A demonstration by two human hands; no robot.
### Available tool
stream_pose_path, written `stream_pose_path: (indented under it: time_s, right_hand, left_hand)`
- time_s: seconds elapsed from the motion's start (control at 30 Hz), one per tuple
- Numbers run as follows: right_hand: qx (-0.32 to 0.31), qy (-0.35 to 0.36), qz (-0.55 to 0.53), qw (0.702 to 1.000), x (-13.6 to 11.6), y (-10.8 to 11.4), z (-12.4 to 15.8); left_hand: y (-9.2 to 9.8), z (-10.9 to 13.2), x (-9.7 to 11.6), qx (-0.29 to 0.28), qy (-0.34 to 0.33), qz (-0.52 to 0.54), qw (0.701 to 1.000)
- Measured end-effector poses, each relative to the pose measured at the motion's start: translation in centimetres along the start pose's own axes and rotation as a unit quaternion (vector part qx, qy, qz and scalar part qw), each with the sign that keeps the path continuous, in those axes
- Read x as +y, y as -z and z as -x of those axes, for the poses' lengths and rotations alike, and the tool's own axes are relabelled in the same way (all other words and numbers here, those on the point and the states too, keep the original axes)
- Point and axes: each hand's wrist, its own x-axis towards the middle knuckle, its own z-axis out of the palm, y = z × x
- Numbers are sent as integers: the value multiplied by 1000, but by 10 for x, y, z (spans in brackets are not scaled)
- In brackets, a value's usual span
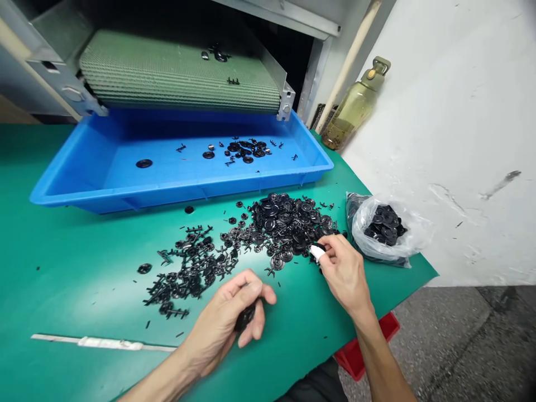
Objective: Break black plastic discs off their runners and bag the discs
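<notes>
Black round plastic parts (244, 317) lie cupped in the curled fingers of my left hand (228, 312), low over the green tabletop. My right hand (341, 268), with white tape round a fingertip, pinches a dark part at the right edge of the large pile of black discs (288, 223); the fingers partly hide it. Left of that heap spreads a looser group of small black branched pieces (192, 273). A clear plastic bag (364, 237) of black discs (385, 223) stands just beyond my right hand.
A blue tray (167, 187) with scattered black parts sits under the green conveyor belt (180, 84), which carries a few pieces. A greenish bottle (355, 106) leans by the white wall. A white-handled thin tool (111, 343) lies front left. Below the table edge is a red bin (355, 357).
</notes>
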Motion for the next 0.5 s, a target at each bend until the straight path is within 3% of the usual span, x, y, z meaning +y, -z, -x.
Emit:
stream_pose_path:
  time_s: [0.1, 0.17, 0.37, 0.5]
  right_hand:
    - [-63, -7, -155, 986, -19, -3, 18]
    - [-104, 25, -196, 975, -32, -8, 32]
    - [-172, 130, -126, 968, -46, -16, 48]
    - [-201, 82, -168, 961, -45, -20, 38]
  left_hand:
    - [-3, 1, -1, -5, 18, -56, 998]
    - [-6, 2, -3, -5, 6, -109, 994]
    - [-8, 5, -7, -2, -33, -249, 968]
    - [-6, 5, -11, 22, -56, -320, 945]
